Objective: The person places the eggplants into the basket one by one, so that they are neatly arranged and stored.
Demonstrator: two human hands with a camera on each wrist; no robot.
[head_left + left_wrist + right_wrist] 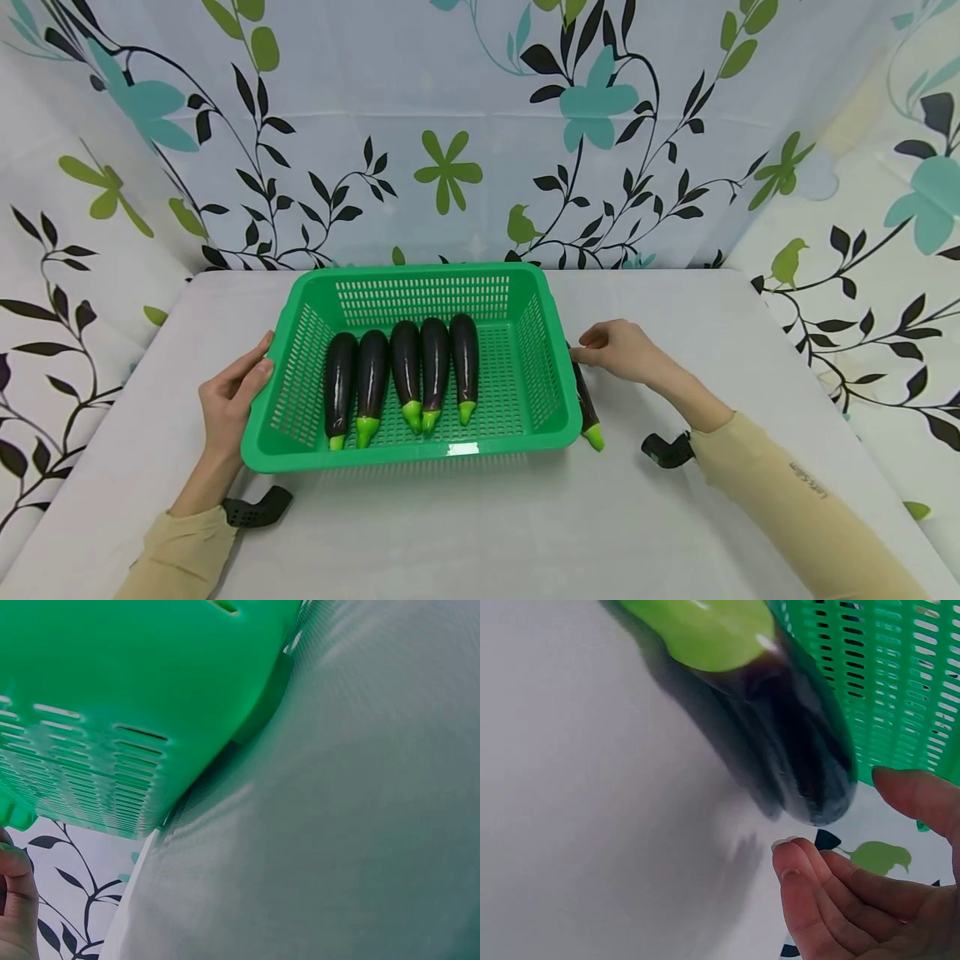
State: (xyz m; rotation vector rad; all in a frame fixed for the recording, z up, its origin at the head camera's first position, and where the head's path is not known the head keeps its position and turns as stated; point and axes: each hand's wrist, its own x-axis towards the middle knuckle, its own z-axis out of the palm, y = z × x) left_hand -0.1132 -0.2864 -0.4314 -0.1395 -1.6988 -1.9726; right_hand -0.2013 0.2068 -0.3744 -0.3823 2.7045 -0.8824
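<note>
A green perforated plastic basket (495, 375) sits on the white-covered table with several dark eggplants (406, 362) inside, their light green caps toward the front. My left hand (227, 398) touches the basket's left end, thumb and fingertips at the rim. Just outside the right wall lies another eggplant (588, 407), cap toward the front. My right hand (625, 350) is at this eggplant's far end. In the right wrist view, thumb and fingers (817, 896) stand apart beside the rounded dark tip, with a gap showing between them and it.
A white cloth (480, 533) covers the table. Patterned curtains (450, 83) with leaves and birds hang behind it and at both sides. A black wrist device (258, 507) is worn on my left wrist, and another (666, 450) on my right.
</note>
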